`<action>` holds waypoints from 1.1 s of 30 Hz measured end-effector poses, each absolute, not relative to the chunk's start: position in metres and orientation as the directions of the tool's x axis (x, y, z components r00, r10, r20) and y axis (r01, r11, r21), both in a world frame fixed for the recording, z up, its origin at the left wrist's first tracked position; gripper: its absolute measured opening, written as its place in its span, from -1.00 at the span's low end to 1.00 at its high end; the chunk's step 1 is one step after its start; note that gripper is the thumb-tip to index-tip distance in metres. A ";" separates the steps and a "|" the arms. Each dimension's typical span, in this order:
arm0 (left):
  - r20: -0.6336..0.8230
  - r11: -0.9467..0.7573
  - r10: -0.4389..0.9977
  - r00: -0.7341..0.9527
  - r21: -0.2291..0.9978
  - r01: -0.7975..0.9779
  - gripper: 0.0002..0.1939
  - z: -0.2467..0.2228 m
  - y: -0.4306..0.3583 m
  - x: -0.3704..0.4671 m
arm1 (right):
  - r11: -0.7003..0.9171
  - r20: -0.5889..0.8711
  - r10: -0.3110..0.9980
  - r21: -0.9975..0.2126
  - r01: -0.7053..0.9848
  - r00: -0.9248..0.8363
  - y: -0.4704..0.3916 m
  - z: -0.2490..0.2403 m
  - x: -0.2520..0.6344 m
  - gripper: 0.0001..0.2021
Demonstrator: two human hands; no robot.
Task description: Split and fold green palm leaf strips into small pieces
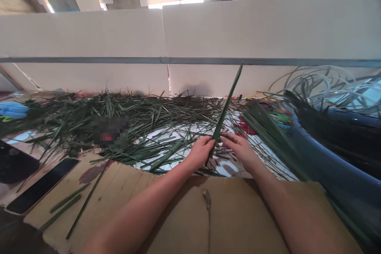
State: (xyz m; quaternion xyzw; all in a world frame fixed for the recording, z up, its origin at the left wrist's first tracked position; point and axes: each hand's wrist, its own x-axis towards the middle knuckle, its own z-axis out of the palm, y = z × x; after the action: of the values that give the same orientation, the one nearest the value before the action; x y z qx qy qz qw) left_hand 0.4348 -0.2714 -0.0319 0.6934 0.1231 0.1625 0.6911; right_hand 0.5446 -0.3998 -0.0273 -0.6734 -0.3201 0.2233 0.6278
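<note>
A long green leaf (226, 105) stands up at a slant, its tip leaning right in front of the pale wall. My left hand (203, 151) pinches the leaf near its lower end between thumb and fingers. Close beside it on the right is my right hand (238, 149), its fingers pointing left towards the leaf and somewhat apart; whether they touch it is too small to tell. Below both hands lies brown cardboard (232, 206).
Cut leaves (143, 115) are heaped along the wall. A blue tub (315, 151) with dark strands stands at the right, a leaf bundle (268, 135) beside it. A phone (41, 186) lies at the left near loose leaf strips (89, 196).
</note>
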 end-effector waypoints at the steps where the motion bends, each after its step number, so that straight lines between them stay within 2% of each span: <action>1: 0.058 -0.025 0.382 0.922 0.998 -0.052 -0.70 -0.033 -0.274 0.435 | 0.018 0.085 0.717 -0.994 0.104 0.692 -0.399 -0.027 0.543 -0.62; 5: 0.084 -0.110 0.362 0.928 0.993 -0.047 -0.68 -0.036 -0.278 0.434 | 0.109 0.130 0.714 -0.991 0.074 0.688 -0.396 -0.030 0.542 -0.69; 8: 0.061 -0.101 0.381 0.922 0.995 -0.024 -0.72 -0.036 -0.279 0.434 | 0.133 0.172 0.661 -0.985 0.112 0.730 -0.395 -0.030 0.543 -0.72; 11: 0.004 0.022 0.394 0.919 1.000 -0.014 -0.71 -0.034 -0.278 0.434 | 0.161 0.174 0.636 -0.983 0.092 0.752 -0.396 -0.025 0.541 -0.74; 14: -0.035 0.201 0.356 0.934 0.979 -0.040 -0.63 -0.031 -0.277 0.433 | 0.199 0.105 0.660 -0.979 -0.038 0.744 -0.399 -0.018 0.538 -0.69; 17: -0.071 0.368 0.238 0.969 0.929 -0.022 -0.59 -0.030 -0.277 0.431 | 0.198 0.050 0.726 -0.970 -0.139 0.686 -0.401 -0.017 0.537 -0.58; 20: -0.126 0.449 0.125 0.984 0.891 0.057 -0.59 -0.029 -0.279 0.430 | 0.192 0.036 0.735 -0.969 -0.156 0.677 -0.401 -0.022 0.538 -0.62; 23: -0.115 0.368 0.206 0.972 0.929 0.032 -0.58 -0.026 -0.280 0.428 | 0.211 0.073 0.688 -0.972 -0.103 0.722 -0.401 -0.026 0.541 -0.69; 26: -0.033 0.218 0.329 0.944 0.975 -0.042 -0.58 -0.022 -0.279 0.427 | 0.219 0.143 0.627 -0.976 0.003 0.766 -0.402 -0.024 0.544 -0.72; 29: 0.016 0.118 0.336 0.942 0.991 -0.059 -0.65 -0.020 -0.276 0.427 | 0.211 0.171 0.583 -0.976 0.056 0.794 -0.404 -0.021 0.544 -0.72; 33: -0.018 0.159 0.317 0.948 0.987 -0.034 -0.66 -0.023 -0.273 0.428 | 0.143 0.130 0.625 -0.988 0.051 0.770 -0.404 -0.021 0.541 -0.71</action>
State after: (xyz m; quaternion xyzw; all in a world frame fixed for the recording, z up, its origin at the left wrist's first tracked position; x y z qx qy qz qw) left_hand 0.4284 -0.2734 -0.0232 0.6379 0.1109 0.1165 0.7531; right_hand 0.5408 -0.4036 -0.0209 -0.6225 -0.2714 0.2032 0.7054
